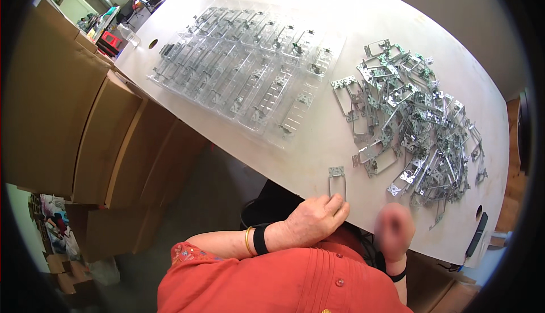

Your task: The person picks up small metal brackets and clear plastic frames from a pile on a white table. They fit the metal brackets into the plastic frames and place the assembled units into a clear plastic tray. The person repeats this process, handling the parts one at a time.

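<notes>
Near the table's front edge, my left hand [315, 217] is closed on the lower end of a thin rectangular metal bracket [336, 172]. The bracket's upper end has a wider plate with holes, and the rest of its near end is covered by my fingers. To the right, my right hand [394, 228] is by the table edge, just below the heap of brackets. It is blurred, so I cannot make out its fingers or anything in them. A large tangled heap of similar silvery brackets [420, 117] lies on the right side of the table.
A clear plastic tray [295, 121] with several compartments holds rows of brackets on the left part of the white table [369, 6]. Large cardboard boxes [51, 103] are stacked left of the table. A dark bar-shaped object [476, 234] lies at the right edge, close to a round hole.
</notes>
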Demonstrator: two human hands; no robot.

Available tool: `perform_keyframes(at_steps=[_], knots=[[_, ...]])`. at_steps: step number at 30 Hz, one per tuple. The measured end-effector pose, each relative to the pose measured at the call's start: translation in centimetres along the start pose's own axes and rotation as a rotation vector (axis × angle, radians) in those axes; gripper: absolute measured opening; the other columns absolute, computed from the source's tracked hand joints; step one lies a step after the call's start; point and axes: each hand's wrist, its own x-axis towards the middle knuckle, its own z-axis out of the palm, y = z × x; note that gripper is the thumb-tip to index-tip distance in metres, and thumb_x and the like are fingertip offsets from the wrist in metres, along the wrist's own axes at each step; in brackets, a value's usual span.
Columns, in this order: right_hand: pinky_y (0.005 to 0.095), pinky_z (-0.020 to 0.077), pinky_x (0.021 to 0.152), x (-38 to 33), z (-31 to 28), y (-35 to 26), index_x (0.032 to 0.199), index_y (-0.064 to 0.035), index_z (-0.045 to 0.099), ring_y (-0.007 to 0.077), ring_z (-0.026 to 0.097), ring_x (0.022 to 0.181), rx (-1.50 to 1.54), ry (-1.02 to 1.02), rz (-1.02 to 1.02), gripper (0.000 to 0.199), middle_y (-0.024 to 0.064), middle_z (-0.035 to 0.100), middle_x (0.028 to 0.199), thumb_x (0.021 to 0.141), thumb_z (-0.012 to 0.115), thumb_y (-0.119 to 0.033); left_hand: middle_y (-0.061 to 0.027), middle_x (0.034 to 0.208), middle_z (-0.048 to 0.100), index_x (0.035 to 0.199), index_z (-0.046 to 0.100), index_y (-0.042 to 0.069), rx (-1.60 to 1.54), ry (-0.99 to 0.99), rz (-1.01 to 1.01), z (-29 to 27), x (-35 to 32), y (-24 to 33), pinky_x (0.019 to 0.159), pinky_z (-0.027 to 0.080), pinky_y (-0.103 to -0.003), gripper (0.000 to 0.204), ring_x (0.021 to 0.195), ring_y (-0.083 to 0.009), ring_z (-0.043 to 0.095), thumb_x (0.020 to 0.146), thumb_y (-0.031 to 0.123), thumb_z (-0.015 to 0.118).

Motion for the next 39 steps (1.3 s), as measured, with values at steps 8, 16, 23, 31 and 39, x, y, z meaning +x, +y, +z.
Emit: perform_keyframes(at_steps=[8,16,23,31,39], knots=[[0.0309,0.0503,0.07,0.4,0.6,-0.8,0.107,-0.0039,0.07,0.0172,0.063,0.077,-0.036,0.024,-0.044,0.006,0.0089,0.072,0.099,0.105,0.075,-0.004,-0.0124,0.102,0.068,0.124,0.07,-0.002,-0.222,0.218,0.021,-1.1,1.3,0.0,0.066,0.058,-0.036,0.041,0.077,-0.0243,0.067,0.085,0.008,0.081],[0.0366,0.0546,0.072,0.7,1.6,-1.6,0.107,-0.0043,0.071,0.0287,0.069,0.082,-0.01,-0.022,-0.055,0.011,0.0135,0.074,0.098,0.1,0.078,-0.002,-0.0122,0.105,0.07,0.134,0.067,-0.001,-0.645,0.263,-0.249,-3.0,1.7,-0.6,0.068,0.061,-0.032,0.044,0.079,-0.0208,0.071,0.094,0.006,0.085],[0.0364,0.0542,0.071,1.1,2.0,-1.6,0.108,-0.0045,0.071,0.0283,0.069,0.08,-0.016,-0.032,-0.062,0.01,0.0135,0.074,0.098,0.101,0.078,-0.003,-0.0059,0.106,0.067,0.146,0.063,0.0,-0.846,0.362,-0.445,-3.0,1.2,-1.7,0.071,0.059,-0.027,0.05,0.084,-0.01,0.065,0.1,0.002,0.081],[0.0355,0.0543,0.071,1.2,2.6,-1.5,0.106,-0.0038,0.071,0.0263,0.069,0.08,0.017,-0.056,0.009,0.009,0.013,0.074,0.097,0.101,0.079,-0.004,-0.0063,0.109,0.067,0.152,0.061,0.002,-0.816,0.363,-0.405,-3.4,0.8,-2.8,0.073,0.057,-0.027,0.052,0.086,-0.0117,0.063,0.103,0.002,0.076],[0.0344,0.0546,0.072,1.5,3.0,-1.7,0.106,-0.0031,0.072,0.0251,0.07,0.081,0.038,-0.071,0.072,0.008,0.013,0.074,0.097,0.103,0.079,-0.005,-0.0134,0.1,0.07,0.151,0.058,-0.002,-0.571,0.421,-0.38,-3.1,-0.1,-4.0,0.063,0.058,-0.033,0.055,0.073,-0.0167,0.066,0.103,0.012,0.082]])
